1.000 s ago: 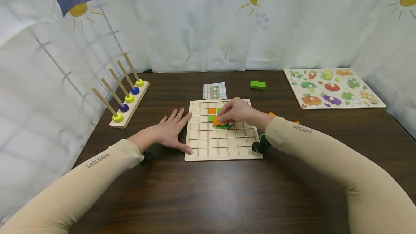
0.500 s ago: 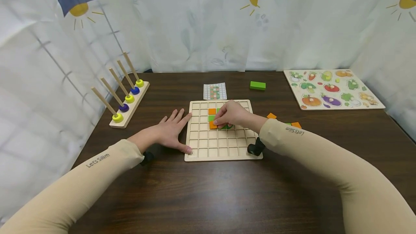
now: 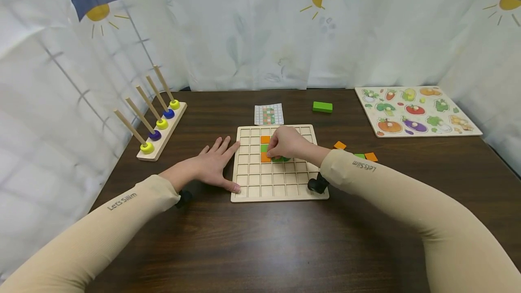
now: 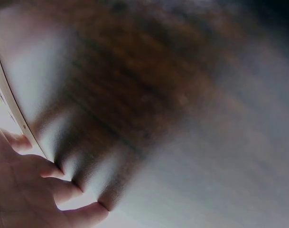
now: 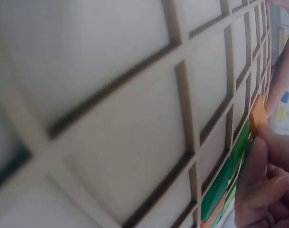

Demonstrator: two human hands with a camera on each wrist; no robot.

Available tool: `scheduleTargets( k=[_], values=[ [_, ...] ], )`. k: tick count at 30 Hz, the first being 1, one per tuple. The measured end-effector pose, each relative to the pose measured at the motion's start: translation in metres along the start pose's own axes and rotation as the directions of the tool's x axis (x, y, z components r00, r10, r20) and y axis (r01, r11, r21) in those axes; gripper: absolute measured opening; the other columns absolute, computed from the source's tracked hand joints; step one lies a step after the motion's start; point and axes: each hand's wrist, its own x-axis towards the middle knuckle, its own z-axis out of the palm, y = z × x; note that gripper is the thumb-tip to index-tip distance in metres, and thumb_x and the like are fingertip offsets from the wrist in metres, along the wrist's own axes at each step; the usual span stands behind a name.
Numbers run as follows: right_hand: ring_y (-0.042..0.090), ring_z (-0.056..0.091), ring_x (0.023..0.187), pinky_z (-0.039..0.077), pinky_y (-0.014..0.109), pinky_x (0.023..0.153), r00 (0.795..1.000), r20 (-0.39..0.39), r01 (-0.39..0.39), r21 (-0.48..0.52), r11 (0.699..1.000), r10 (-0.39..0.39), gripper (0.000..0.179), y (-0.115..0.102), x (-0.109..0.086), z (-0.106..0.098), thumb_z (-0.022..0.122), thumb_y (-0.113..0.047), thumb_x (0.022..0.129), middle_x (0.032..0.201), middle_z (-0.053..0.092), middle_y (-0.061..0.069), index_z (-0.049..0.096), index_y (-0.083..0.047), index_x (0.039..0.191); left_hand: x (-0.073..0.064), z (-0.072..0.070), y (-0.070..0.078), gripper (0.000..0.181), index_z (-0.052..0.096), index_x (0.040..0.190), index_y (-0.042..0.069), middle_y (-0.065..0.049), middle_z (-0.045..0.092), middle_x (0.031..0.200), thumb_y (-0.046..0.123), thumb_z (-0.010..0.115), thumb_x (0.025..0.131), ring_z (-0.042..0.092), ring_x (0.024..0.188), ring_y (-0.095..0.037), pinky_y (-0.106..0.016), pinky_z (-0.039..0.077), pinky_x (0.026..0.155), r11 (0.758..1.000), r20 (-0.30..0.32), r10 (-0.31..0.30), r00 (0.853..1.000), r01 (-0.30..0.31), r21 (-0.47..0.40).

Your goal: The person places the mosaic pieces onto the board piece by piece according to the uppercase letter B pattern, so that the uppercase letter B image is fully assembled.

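Observation:
A wooden grid board (image 3: 272, 191) lies flat on the table. In its left-middle cells sit an orange tile (image 3: 265, 139), a green tile (image 3: 264, 148) below it, and another orange tile (image 3: 265, 158) at the bottom. My right hand (image 3: 286, 143) pinches that lower orange tile (image 5: 258, 114) between thumb and fingertips, at its cell. Beside it lie a green tile (image 5: 240, 142) and a dark green tile (image 5: 216, 190); my hand hides part of the tiles in the head view. With fingers spread, my left hand (image 3: 213, 166) rests on the table, thumb and index fingertip at the board's left edge.
A small pattern card (image 3: 268, 114) lies behind the board, with a green block (image 3: 323, 107) to its right. Loose orange tiles (image 3: 339, 145) and a green one lie near my right forearm. A peg stacker (image 3: 163, 132) stands left; a vegetable puzzle (image 3: 419, 112) lies back right.
My right hand has brought the orange tile slightly left and down into line below the green tile. The left hand has stayed still.

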Motion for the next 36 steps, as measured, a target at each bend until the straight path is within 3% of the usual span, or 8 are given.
scheduleTargets(
  k=[7,16,21,29,36],
  values=[
    [0.014,0.062,0.066,0.05,0.027,0.065,0.998,-0.028,0.06,-0.136,0.989,-0.064,0.013,-0.005,0.0,0.002,0.08,-0.015,0.089,0.076,0.076,0.001,0.081,-0.011,0.077,0.001,-0.001,0.0,0.13,0.001,0.166,0.009,-0.027,-0.006,0.17,0.073,0.073,0.079,-0.005,0.157,-0.05,-0.074,0.011,0.119,1.0,-0.001,0.004,1.0,-0.004,0.003],
    [0.015,0.064,0.068,0.052,0.028,0.068,0.998,-0.023,0.062,-0.148,0.987,-0.066,0.01,-0.008,-0.002,0.004,0.081,-0.016,0.089,0.078,0.076,0.001,0.081,-0.011,0.08,0.0,-0.001,0.001,0.132,0.001,0.166,0.01,-0.026,-0.007,0.17,0.074,0.074,0.077,-0.005,0.157,-0.049,-0.074,0.011,0.119,1.0,0.001,0.005,1.0,-0.005,0.009],
    [0.016,0.066,0.075,0.053,0.029,0.07,0.998,-0.031,0.051,-0.089,0.995,-0.054,0.007,-0.004,-0.004,-0.002,0.081,-0.017,0.089,0.086,0.077,0.002,0.082,-0.011,0.084,0.0,0.0,0.001,0.132,0.001,0.166,0.01,-0.025,-0.007,0.171,0.074,0.074,0.076,-0.005,0.157,-0.049,-0.074,0.011,0.119,1.0,0.001,0.002,1.0,-0.002,0.006],
    [0.019,0.067,0.084,0.054,0.035,0.077,0.994,-0.105,0.021,0.024,0.999,-0.019,0.01,0.029,-0.02,-0.038,0.077,-0.02,0.093,0.093,0.077,0.004,0.08,-0.011,0.096,0.0,0.0,0.0,0.133,0.0,0.166,0.01,-0.025,-0.007,0.171,0.074,0.074,0.076,-0.005,0.157,-0.049,-0.074,0.01,0.119,1.0,0.002,0.002,1.0,-0.002,0.004],
    [0.02,0.066,0.087,0.053,0.037,0.077,0.994,-0.104,0.017,-0.031,0.999,-0.02,0.017,0.08,-0.046,-0.068,0.071,-0.019,0.098,0.102,0.076,0.006,0.077,-0.009,0.11,-0.001,-0.001,-0.001,0.133,0.0,0.166,0.01,-0.026,-0.007,0.17,0.074,0.074,0.076,-0.005,0.157,-0.05,-0.074,0.011,0.119,1.0,-0.002,0.004,1.0,-0.004,0.007]
  ],
)
